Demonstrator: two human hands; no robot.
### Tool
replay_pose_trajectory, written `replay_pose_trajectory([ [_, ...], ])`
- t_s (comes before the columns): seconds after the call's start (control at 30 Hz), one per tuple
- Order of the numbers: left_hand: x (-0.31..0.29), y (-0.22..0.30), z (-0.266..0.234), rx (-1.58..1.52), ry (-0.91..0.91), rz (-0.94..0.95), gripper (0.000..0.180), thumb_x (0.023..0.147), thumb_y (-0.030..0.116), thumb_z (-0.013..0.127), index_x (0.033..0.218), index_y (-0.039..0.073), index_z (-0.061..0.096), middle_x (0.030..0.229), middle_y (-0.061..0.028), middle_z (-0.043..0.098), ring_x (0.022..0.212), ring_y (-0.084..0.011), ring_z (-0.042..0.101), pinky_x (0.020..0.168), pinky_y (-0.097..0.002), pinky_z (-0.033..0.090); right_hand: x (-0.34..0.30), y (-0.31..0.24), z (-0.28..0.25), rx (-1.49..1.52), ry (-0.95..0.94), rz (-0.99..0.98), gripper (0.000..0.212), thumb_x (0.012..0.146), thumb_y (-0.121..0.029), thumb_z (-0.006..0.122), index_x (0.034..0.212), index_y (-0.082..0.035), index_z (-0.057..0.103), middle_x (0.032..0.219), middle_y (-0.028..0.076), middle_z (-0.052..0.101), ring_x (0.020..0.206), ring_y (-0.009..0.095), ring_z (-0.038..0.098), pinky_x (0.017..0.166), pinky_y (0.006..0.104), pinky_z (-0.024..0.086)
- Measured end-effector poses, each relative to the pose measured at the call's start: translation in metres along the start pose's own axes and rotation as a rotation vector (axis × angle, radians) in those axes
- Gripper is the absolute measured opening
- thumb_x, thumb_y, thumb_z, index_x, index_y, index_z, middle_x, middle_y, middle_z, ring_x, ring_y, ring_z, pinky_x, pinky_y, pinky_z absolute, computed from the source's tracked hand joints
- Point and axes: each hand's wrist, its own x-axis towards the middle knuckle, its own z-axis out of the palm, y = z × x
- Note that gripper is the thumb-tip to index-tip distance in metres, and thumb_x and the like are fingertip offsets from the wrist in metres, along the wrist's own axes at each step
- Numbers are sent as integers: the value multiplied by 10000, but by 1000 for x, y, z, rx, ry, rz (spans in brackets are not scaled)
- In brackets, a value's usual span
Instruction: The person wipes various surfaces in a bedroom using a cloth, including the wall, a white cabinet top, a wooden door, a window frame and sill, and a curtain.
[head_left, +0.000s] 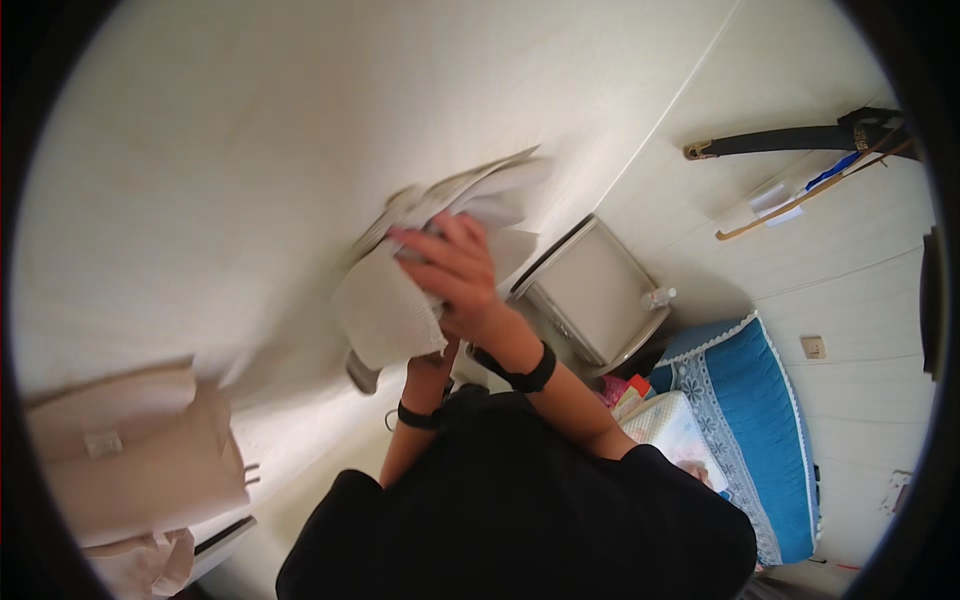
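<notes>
In front of me, close to the pale wall [230, 170], is a bundle of off-white cloth [385, 310] in several layers, part of it with a ribbed or woven texture. My right hand [455, 265] is closed on the cloth's upper layers, fingers bent over them and slightly blurred. Only the wrist and lower part of my left hand [432, 370] show beneath the bundle; its fingers are hidden behind the cloth. A rounded greyish end [361, 374] sticks out below the cloth; its kind is unclear. Both wrists wear dark bands.
Beige fabric pieces [140, 440], one with a small label, are at the left. Right of my arm stands a pale cabinet [595, 290] with a clear bottle [658, 298]. Beyond are a blue lace-trimmed cover [755, 430], a wall socket [813, 347] and a hanging black curved strap-like thing [770, 142].
</notes>
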Motion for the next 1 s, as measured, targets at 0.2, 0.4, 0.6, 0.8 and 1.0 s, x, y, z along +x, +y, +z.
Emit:
replay_pose_trajectory([
  [0.2,59,60,0,114,-94,-57,383,819,202,621,1188,107,590,1261,-147,535,1186,-366,465,1024,-632,275,10,82,-30,20,53,-267,186,789,-159,618,952,-110,693,1198,60,684,1132,253,605,916,387,402],
  [0.4,234,232,-42,311,175,27,339,770,140,628,1108,129,614,1179,-124,560,1122,-332,493,1002,-656,271,24,201,-84,-198,2,220,509,796,-280,675,1256,-78,592,1380,125,527,1266,304,487,955,427,376],
  [0.6,291,305,13,259,147,117,300,746,88,622,1042,132,625,1059,-81,584,1068,-310,524,946,-595,344,-50,342,-97,-420,181,252,602,942,-295,630,1444,-32,425,1431,164,496,1319,326,488,1101,478,367],
  [0.8,280,285,92,-132,-23,261,566,827,-62,521,1373,90,530,1340,-162,540,1265,-345,490,1052,-419,423,-113,366,-114,758,577,795,597,931,-220,673,1406,-3,384,1402,177,498,1249,262,501,1018,421,443],
  [1.0,263,302,41,-416,76,118,404,906,44,611,1304,116,612,1253,-99,616,1178,-292,564,951,-402,475,-49,276,-151,260,546,845,540,862,-86,712,1338,44,493,1326,185,579,1157,280,578,1017,384,446],
])
